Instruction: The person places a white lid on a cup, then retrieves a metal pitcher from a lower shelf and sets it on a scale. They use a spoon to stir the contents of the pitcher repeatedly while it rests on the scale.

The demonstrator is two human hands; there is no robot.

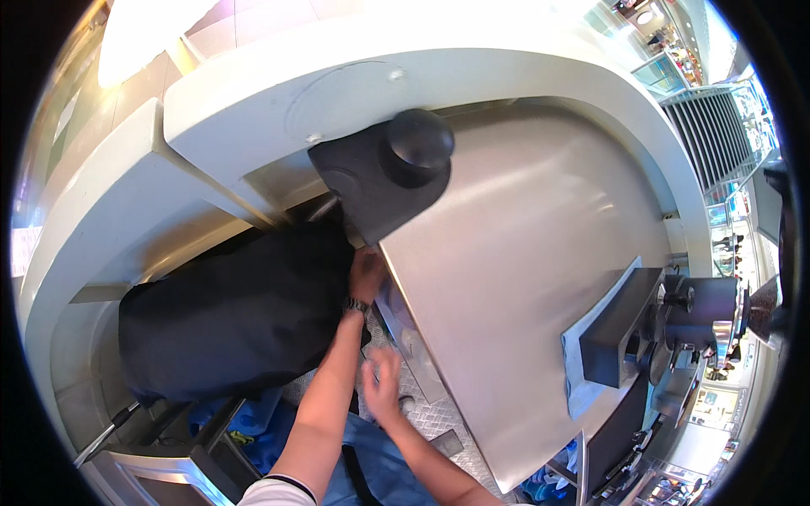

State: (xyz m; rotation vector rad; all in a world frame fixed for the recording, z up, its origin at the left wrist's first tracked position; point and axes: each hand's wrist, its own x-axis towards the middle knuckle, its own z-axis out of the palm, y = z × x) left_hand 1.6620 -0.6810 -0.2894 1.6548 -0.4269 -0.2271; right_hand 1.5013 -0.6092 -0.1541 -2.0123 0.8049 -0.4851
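Observation:
My left hand (367, 275), with a dark watch (356, 305) on the wrist, reaches into the gap between a black fabric cover (234, 316) and the stainless steel counter (506, 265). Its fingertips are hidden near the counter's corner, so its grip does not show. The cover drapes over a bulky thing and touches that forearm. My right hand (383, 386) hovers left of the counter edge, blurred, fingers apart and nothing visible in it. Above my left hand, a black mat (373, 183) overhangs the counter corner, bearing a round black knob-topped object (421, 142).
A white curved ledge (443, 76) rims the counter. At right, a black box (620, 329) stands on a blue cloth (576, 386) beside a coffee grinder (702, 310). A metal-fronted cabinet (164, 474) stands lower left. Textured metal flooring (446, 411) shows below.

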